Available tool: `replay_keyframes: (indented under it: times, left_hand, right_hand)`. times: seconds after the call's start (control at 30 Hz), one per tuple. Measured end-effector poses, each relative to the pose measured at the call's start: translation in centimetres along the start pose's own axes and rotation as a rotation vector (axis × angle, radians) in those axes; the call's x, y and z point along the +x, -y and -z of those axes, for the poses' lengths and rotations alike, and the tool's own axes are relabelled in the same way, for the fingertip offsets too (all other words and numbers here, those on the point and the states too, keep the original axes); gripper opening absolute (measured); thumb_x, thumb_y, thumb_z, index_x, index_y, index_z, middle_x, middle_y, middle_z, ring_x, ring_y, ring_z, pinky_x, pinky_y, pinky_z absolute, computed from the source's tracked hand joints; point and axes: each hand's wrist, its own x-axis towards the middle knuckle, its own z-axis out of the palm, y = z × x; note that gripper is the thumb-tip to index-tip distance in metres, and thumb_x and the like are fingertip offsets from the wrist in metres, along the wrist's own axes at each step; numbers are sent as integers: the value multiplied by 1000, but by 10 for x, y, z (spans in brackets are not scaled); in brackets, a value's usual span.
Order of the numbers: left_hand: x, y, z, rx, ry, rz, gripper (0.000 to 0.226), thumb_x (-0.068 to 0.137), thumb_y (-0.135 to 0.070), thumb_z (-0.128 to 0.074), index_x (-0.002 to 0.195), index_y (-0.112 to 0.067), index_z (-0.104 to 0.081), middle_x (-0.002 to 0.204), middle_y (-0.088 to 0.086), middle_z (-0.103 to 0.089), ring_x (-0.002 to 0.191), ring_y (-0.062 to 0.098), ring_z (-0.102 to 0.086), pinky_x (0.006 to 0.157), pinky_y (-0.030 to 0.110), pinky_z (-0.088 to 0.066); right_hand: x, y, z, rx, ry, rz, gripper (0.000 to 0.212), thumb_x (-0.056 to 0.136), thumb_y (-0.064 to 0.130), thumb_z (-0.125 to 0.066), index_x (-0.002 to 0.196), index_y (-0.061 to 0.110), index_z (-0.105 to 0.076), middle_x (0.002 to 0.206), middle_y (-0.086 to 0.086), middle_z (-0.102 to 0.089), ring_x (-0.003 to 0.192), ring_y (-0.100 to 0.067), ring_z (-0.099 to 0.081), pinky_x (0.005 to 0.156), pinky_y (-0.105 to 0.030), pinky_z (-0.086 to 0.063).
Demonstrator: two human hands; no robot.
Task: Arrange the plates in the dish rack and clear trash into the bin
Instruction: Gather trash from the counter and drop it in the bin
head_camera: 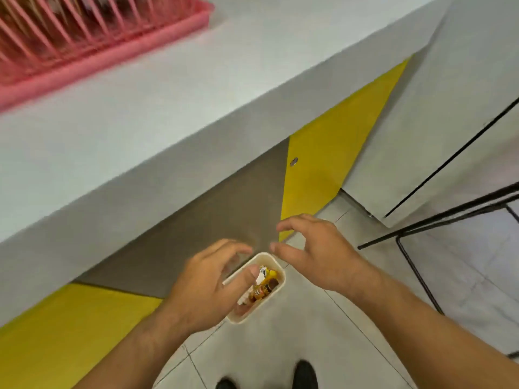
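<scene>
A small cream bin [276, 287] stands on the tiled floor at the foot of the counter, with yellow and brown wrappers [264, 286] inside it. My left hand [205, 287] hovers over the bin's left side with fingers loosely curled, holding nothing that I can see. Just above and right of the bin, my right hand [314, 251] has relaxed, slightly bent fingers and is empty. A pink dish rack [92, 60] sits on the white counter at the top left, blurred. No plates are clearly visible.
The white counter [157, 113] overhangs grey and yellow cabinet fronts [331, 153]. A black wire frame [421, 237] stands on the floor at right. My dark shoes [304, 374] are at the bottom edge, on pale tiles.
</scene>
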Motion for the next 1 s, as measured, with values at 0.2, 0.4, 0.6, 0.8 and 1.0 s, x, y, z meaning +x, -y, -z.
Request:
replay_keyframes:
  times: [0.2, 0.4, 0.6, 0.8, 1.0]
  left_hand:
    - [-7, -95, 94, 40, -167, -84, 28, 85, -53, -49, 102, -36, -63, 104, -24, -59, 99, 2, -58, 78, 14, -46]
    - [-19, -132, 152, 103, -302, -88, 25, 86, -55, -46, 98, -39, -60, 102, -29, -58, 96, -2, -57, 71, 13, -46]
    - [-22, -132, 178, 88, -344, -98, 22, 85, -56, -48, 96, -41, -60, 100, -28, -59, 96, -1, -58, 70, 15, -45]
    - [-29, -91, 219, 62, -356, -113, 16, 86, -51, -50, 92, -40, -60, 99, -28, -59, 97, 1, -57, 72, 5, -42]
    - [-47, -6, 293, 65, -327, -80, 12, 88, -49, -54, 94, -40, -60, 101, -27, -58, 97, 0, -57, 74, 9, -45]
  right_hand:
    - [-22, 87, 87, 117, -120, 66, 20, 80, 50, -64, 94, 35, -62, 95, 20, -61, 95, 5, -54, 74, -16, -42]
    - [-32, 150, 128, 70, -185, 217, 13, 82, 41, -65, 93, 35, -62, 93, 19, -62, 91, 7, -55, 73, -13, -45]
    - [-33, 185, 126, 12, -178, 273, 11, 84, 38, -63, 93, 38, -58, 90, 21, -58, 88, 8, -54, 67, -6, -38]
    - [-6, 233, 95, -52, -183, 297, 16, 86, 43, -59, 99, 35, -60, 97, 19, -58, 93, 4, -53, 79, -17, -47]
    - [38, 302, 14, -66, -123, 311, 18, 88, 44, -59, 102, 34, -59, 100, 20, -57, 93, 3, -54, 83, -24, -50]
